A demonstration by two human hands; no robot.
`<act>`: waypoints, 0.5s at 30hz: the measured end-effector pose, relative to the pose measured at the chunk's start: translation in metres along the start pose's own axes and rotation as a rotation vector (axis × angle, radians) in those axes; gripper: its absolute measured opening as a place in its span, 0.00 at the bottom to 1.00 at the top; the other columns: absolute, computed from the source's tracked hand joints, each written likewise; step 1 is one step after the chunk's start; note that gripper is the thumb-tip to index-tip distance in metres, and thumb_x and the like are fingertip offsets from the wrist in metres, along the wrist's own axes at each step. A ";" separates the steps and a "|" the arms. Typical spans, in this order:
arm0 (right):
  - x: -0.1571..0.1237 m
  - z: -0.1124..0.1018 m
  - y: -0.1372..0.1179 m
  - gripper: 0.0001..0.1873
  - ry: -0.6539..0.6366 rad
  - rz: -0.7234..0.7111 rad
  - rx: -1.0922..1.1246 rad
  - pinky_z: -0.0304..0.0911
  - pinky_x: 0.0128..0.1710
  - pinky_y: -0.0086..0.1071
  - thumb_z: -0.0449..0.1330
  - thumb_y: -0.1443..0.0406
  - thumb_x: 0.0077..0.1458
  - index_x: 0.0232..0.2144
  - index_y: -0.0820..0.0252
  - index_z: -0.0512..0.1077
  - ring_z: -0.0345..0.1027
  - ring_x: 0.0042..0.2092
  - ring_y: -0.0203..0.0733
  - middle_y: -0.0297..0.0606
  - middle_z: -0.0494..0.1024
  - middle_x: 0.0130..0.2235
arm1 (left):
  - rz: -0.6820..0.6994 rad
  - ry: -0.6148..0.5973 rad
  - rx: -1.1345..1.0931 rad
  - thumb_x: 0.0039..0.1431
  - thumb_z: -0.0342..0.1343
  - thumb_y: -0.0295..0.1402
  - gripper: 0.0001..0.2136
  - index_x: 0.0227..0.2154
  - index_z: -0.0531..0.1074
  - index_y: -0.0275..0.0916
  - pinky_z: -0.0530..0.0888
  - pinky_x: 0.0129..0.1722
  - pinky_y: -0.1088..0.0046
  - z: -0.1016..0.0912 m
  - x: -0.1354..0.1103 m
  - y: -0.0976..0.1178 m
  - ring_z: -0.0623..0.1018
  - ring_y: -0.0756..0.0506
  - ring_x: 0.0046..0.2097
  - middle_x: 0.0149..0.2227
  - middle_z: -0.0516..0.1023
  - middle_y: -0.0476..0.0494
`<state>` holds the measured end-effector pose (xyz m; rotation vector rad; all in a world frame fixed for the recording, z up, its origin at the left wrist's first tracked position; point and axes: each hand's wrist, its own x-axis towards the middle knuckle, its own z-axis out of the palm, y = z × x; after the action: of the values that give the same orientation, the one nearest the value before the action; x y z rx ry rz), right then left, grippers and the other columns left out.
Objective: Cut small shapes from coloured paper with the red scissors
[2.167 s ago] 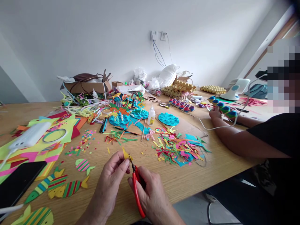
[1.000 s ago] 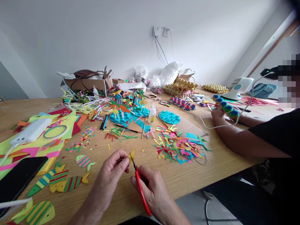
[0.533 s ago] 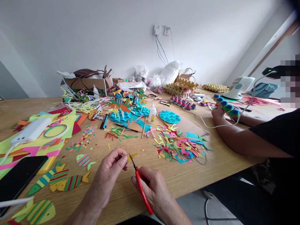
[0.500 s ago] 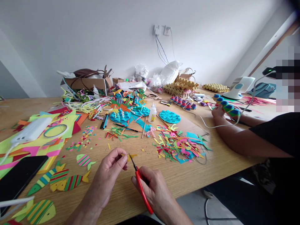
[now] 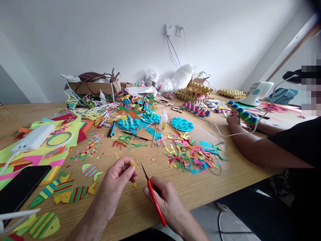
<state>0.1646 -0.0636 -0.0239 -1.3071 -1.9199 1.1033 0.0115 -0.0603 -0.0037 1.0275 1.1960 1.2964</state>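
Between thumb and fingers, my left hand (image 5: 120, 172) pinches a small piece of yellow paper (image 5: 134, 165). My right hand (image 5: 164, 194) is wrapped round red-handled scissors (image 5: 154, 198). Their dark pointed blades look closed and stand just right of the yellow piece, apart from it. A yellow scrap (image 5: 134, 184) shows just below my left fingers. Striped paper fish lie left of my left hand, among them a pink and green one (image 5: 89, 170) and a large yellow and green one (image 5: 45, 225).
A heap of paper scraps (image 5: 193, 152) lies ahead on the right. Beyond stand a glue bottle (image 5: 163, 120) and a turquoise scalloped base (image 5: 182, 124). On the left are a phone (image 5: 22, 187) and a white power bank (image 5: 33, 137). At right, another person's hand (image 5: 233, 118) holds a painted egg-carton strip (image 5: 242, 113).
The scissors have come away from the yellow paper, moving slightly right. The strip that stuck out past the blades is gone from the piece, and a yellow scrap now shows below my left fingers.
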 end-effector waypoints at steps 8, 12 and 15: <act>0.000 -0.007 -0.003 0.14 0.061 -0.077 -0.082 0.44 0.22 0.25 0.52 0.60 0.54 0.21 0.58 0.56 0.50 0.22 0.31 0.26 0.58 0.20 | -0.023 -0.032 0.045 0.47 0.57 0.31 0.03 0.23 0.70 0.38 0.67 0.28 0.77 0.000 -0.001 0.001 0.67 0.51 0.26 0.21 0.69 0.54; 0.002 -0.007 0.000 0.12 0.086 -0.114 0.047 0.47 0.23 0.25 0.55 0.59 0.51 0.22 0.59 0.59 0.50 0.23 0.32 0.26 0.58 0.20 | -0.025 -0.101 0.115 0.48 0.57 0.32 0.04 0.23 0.71 0.38 0.66 0.27 0.77 -0.002 -0.001 0.001 0.66 0.51 0.26 0.20 0.66 0.54; 0.008 -0.007 -0.002 0.10 0.200 -0.127 0.258 0.52 0.26 0.26 0.59 0.59 0.47 0.27 0.60 0.64 0.54 0.26 0.33 0.28 0.62 0.23 | -0.029 -0.220 0.207 0.50 0.56 0.34 0.07 0.21 0.70 0.38 0.63 0.24 0.78 -0.001 0.000 -0.001 0.64 0.51 0.23 0.19 0.64 0.55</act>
<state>0.1669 -0.0539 -0.0187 -1.0939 -1.6306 1.0720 0.0105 -0.0608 -0.0052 1.2631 1.1874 1.0222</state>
